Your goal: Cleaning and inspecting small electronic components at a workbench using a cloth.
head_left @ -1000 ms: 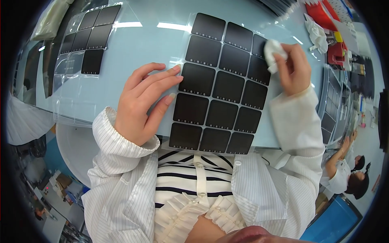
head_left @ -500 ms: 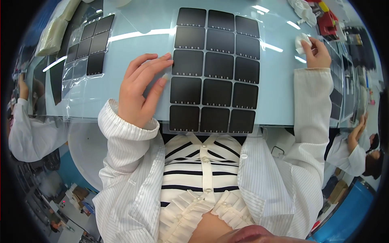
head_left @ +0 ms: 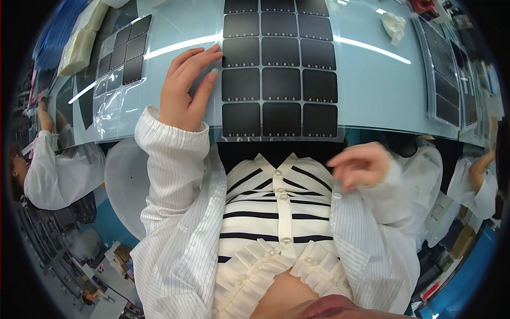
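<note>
A sheet of black, rounded-corner rectangular pieces (head_left: 281, 83) lies in front of me, set in three columns on a clear backing, its near end at the table edge. My left hand (head_left: 186, 90) is open, with fingers stretched toward the left side of the sheet and fingertips at its edge. Past the table edge, below the sheet's right corner, my right hand (head_left: 365, 165) hangs in the air, blurred by motion. Its fingers look loosely bent and apart, with nothing visible in them. A crumpled white cloth (head_left: 394, 27) rests on the table at the far right.
A smaller sheet with black pieces and bare clear pockets (head_left: 123, 53) lies at left. Stacked black sheets (head_left: 443, 74) stand at right. Clear-wrapped pale packs (head_left: 79, 50) are at far left. A white round tub (head_left: 125, 181) sits below the table edge. Other people work at both sides.
My right hand has let go of the white cloth and come back toward me, below the table edge. The view has shifted, so the table sits higher. My left hand stays beside the sheet.
</note>
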A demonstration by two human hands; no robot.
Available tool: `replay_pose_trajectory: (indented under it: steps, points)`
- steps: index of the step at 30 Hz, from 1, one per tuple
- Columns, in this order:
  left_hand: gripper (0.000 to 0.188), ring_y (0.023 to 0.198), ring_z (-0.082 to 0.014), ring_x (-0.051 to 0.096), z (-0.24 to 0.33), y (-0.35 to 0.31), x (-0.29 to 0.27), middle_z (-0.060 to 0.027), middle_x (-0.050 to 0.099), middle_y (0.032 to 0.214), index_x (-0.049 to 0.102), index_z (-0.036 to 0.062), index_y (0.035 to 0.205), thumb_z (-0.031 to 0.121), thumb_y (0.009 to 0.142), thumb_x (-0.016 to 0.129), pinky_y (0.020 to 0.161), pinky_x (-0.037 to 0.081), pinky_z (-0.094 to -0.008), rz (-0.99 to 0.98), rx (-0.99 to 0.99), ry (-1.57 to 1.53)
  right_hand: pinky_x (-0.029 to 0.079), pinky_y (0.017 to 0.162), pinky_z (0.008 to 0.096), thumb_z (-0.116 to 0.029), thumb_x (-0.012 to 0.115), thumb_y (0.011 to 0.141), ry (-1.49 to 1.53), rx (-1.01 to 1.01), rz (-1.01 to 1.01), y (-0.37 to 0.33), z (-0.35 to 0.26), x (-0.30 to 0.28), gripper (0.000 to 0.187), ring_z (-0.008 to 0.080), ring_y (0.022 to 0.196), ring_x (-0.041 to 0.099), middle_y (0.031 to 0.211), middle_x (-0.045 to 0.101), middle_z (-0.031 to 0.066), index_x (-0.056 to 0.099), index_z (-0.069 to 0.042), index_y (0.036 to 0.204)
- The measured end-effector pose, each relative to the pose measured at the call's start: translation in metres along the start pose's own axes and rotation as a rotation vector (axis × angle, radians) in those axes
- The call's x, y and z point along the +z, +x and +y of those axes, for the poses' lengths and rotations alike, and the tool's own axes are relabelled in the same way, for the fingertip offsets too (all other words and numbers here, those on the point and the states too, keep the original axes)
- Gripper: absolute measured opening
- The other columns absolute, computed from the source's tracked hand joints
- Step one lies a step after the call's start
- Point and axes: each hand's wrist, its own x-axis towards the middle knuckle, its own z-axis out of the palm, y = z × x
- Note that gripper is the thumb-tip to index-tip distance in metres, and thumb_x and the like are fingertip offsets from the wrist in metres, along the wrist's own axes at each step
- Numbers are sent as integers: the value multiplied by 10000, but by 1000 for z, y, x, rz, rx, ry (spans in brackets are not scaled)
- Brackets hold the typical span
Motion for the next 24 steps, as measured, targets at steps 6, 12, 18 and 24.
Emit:
replay_pose_trajectory:
  steps: [6, 12, 18, 24]
  points:
    - [277, 1154, -253, 480, -1, 0, 2, -42, 622, 1166, 614, 60, 1112, 48, 843, 548, 962, 405, -354, 4, -19, -61, 456, 508, 221, -276, 592, 895, 423, -222, 227, 74, 43, 75, 366, 115, 558, 577, 873, 665, 133, 619, 44, 1070]
    - [268, 1175, -252, 471, -5, -1, 3, -43, 623, 1164, 615, 62, 1112, 55, 854, 543, 969, 403, -351, 10, -18, -64, 440, 480, 237, -324, 503, 947, 309, -154, 563, 77, 5, 84, 433, 140, 501, 571, 739, 675, 148, 679, 33, 776]
    - [262, 1161, -254, 489, -3, -4, 2, -55, 619, 1161, 620, 65, 1110, 60, 860, 540, 960, 412, -349, 28, -33, -93, 446, 479, 239, -289, 530, 937, 251, -143, 593, 73, 0, 89, 398, 141, 496, 570, 738, 674, 149, 676, 50, 787]
    - [260, 1137, -248, 515, -3, -5, -4, -103, 604, 1155, 625, 54, 1109, 63, 866, 535, 946, 409, -329, 28, -115, -236, 446, 463, 244, -213, 569, 916, 250, -210, 715, 60, -2, 80, 327, 149, 474, 568, 657, 649, 151, 645, 60, 752]
